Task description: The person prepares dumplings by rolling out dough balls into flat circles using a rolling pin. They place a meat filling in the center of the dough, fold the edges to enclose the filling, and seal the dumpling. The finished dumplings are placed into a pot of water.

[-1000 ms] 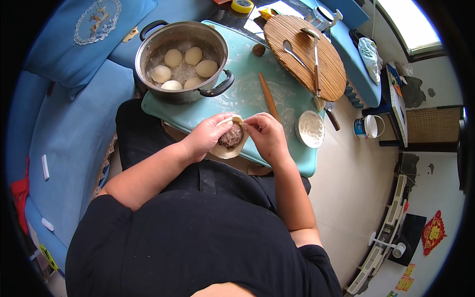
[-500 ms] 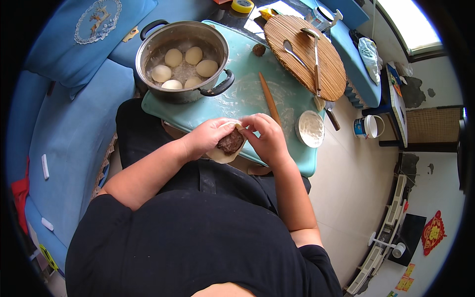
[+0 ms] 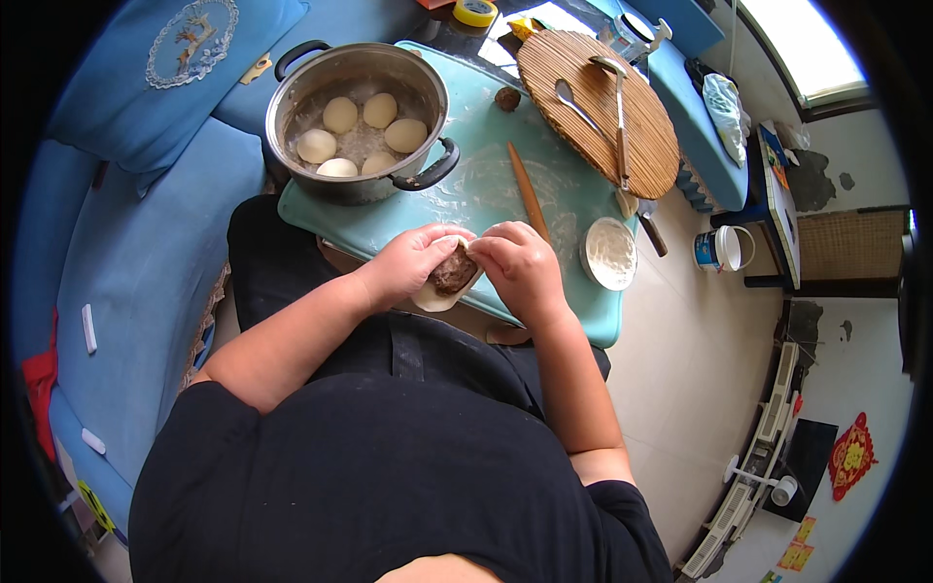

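Note:
Between my hands is a round dough wrapper point(image 3: 434, 300) with a dark brown ball of filling point(image 3: 452, 271) lying in it. My left hand point(image 3: 411, 260) cradles the wrapper from the left, thumb at its upper edge. Pinched fingers of my right hand point(image 3: 520, 262) grip the wrapper's upper right rim, where the dough is gathered up. The lower part of the filling is uncovered. Both hands are above the near edge of a floury turquoise board point(image 3: 466, 209). Farther back on the board lies another small brown ball point(image 3: 507, 98).
A two-handled steel pot point(image 3: 358, 121) with several pale dough balls stands at the board's far left. A wooden rolling pin point(image 3: 528, 192) lies mid-board, near a white bowl of flour point(image 3: 611, 255). A round slatted tray point(image 3: 593, 107) holds spoons; a knife handle point(image 3: 653, 235) juts past the right edge.
My right fingers have closed into a tighter pinch on the wrapper's rim, and the dough there is drawn slightly farther over the filling. The surroundings look the same.

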The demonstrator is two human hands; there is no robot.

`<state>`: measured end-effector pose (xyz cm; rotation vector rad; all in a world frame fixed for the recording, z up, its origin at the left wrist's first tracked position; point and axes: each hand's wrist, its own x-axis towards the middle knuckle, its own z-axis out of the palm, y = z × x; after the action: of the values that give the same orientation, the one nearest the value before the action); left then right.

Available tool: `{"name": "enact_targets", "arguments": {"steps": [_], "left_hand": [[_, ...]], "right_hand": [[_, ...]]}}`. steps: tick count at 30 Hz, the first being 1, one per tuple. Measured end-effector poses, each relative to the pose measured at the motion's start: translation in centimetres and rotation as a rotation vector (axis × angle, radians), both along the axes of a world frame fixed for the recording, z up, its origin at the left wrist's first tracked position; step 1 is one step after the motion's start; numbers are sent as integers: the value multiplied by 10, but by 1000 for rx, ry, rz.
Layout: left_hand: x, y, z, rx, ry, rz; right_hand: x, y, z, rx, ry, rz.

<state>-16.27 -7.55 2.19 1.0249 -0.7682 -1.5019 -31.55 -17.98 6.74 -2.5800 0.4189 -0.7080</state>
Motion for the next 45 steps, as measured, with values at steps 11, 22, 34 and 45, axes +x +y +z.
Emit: {"name": "enact_targets", "arguments": {"steps": [11, 22, 34, 45], "left_hand": [[6, -3, 3, 54, -247, -82], [3, -1, 0, 147, 451, -16], [-3, 3, 10, 122, 160, -66], [2, -3, 9, 196, 222, 2]], "right_hand": [[-7, -2, -1, 159, 157, 57], [-9, 7, -4, 395, 25, -225], [-14, 2, 3, 472, 153, -94], [-17, 7, -12, 228, 126, -232]]}}
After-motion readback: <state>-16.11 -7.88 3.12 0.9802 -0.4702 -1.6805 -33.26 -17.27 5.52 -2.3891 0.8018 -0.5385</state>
